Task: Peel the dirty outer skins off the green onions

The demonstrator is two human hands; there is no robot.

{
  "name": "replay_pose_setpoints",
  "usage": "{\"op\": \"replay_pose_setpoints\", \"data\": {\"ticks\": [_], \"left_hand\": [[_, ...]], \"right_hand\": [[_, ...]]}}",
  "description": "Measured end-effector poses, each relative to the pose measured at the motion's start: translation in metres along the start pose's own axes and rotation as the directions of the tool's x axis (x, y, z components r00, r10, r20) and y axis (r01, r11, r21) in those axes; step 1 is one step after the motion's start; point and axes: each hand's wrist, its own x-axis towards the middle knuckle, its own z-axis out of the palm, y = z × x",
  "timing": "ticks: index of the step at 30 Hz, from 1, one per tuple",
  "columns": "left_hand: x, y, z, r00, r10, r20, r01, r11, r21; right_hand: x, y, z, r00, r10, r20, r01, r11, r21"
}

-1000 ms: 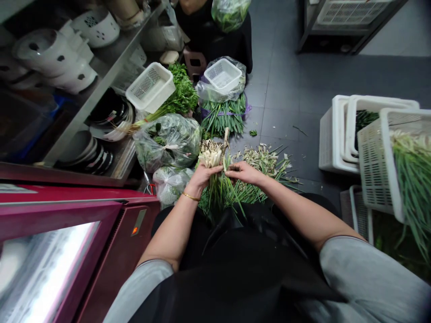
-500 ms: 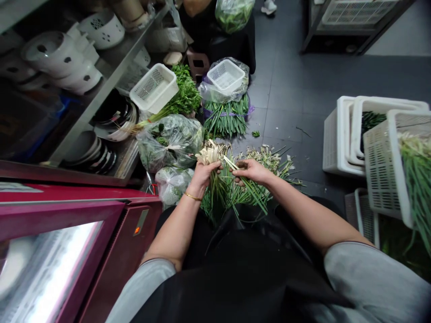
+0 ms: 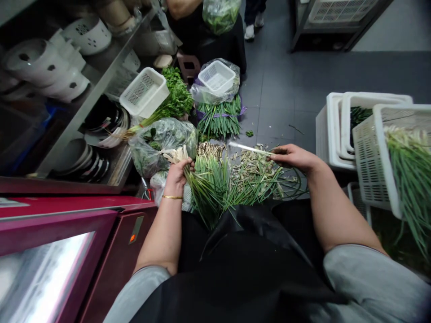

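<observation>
My left hand (image 3: 178, 176) is closed around a bunch of spring onions (image 3: 201, 186), their white ends pointing up and left and the green leaves drooping toward my lap. My right hand (image 3: 296, 157) pinches a spring onion stalk (image 3: 251, 148) held out to the left; its white tip is smeared by motion. Between my hands lies a row of spring onions with brown roots (image 3: 210, 157). To its right, below the held stalk, spreads a heap of peeled skins and leaves (image 3: 256, 168).
White crates (image 3: 365, 159) stand at right, one holding spring onions (image 3: 409, 166). Ahead are tied greens (image 3: 218, 119) under a small white basket (image 3: 217, 76), and leafy herbs (image 3: 178, 92). Shelves of dishes (image 3: 84, 112) and a red cabinet (image 3: 124, 251) flank my left. Another person sits ahead.
My hands have moved apart: the left went left with its bunch, the right went right with the stalk. The view has shifted slightly, and more of a person's legs shows at the top.
</observation>
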Motion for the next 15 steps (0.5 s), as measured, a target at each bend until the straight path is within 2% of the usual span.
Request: {"op": "replay_pose_setpoints", "data": {"ticks": [2,3,4,6,8,10,12,13,15], "left_hand": [[-0.004,-0.008,0.013,1.0,-0.021,0.021,0.021,1.0,0.023],[-0.007,-0.014,0.023,1.0,-0.009,0.03,0.008,1.0,0.028],[-0.011,-0.021,0.034,0.999,0.019,0.037,-0.02,0.999,0.028],[-0.017,-0.037,0.056,0.993,0.101,0.054,-0.102,0.995,0.023],[-0.02,-0.048,0.072,0.983,0.177,0.056,-0.179,0.983,0.045],[-0.019,-0.053,0.078,0.968,0.242,0.064,-0.247,0.965,0.086],[-0.019,-0.05,0.074,0.96,0.252,0.125,-0.267,0.956,0.123],[-0.019,-0.047,0.07,0.958,0.228,0.176,-0.253,0.957,0.141],[-0.023,-0.041,0.06,0.947,0.137,0.291,-0.199,0.961,0.193]], "right_hand": [[0.002,0.003,0.003,0.994,-0.02,-0.106,0.023,0.999,0.023],[0.005,0.004,0.014,0.989,-0.029,-0.148,0.035,0.999,0.039],[0.01,0.005,0.031,0.983,-0.041,-0.178,0.049,0.998,0.041],[0.022,0.007,0.079,0.959,-0.107,-0.261,0.113,0.994,0.007],[0.03,0.008,0.13,0.941,-0.248,-0.23,0.203,0.957,-0.205],[0.033,0.007,0.162,0.935,-0.324,-0.142,0.254,0.894,-0.369],[0.035,0.002,0.166,0.961,-0.278,-0.001,0.258,0.894,-0.367],[0.037,-0.001,0.159,0.975,-0.219,0.047,0.223,0.931,-0.288],[0.041,-0.009,0.136,0.992,-0.098,0.079,0.099,0.995,-0.011]]}}
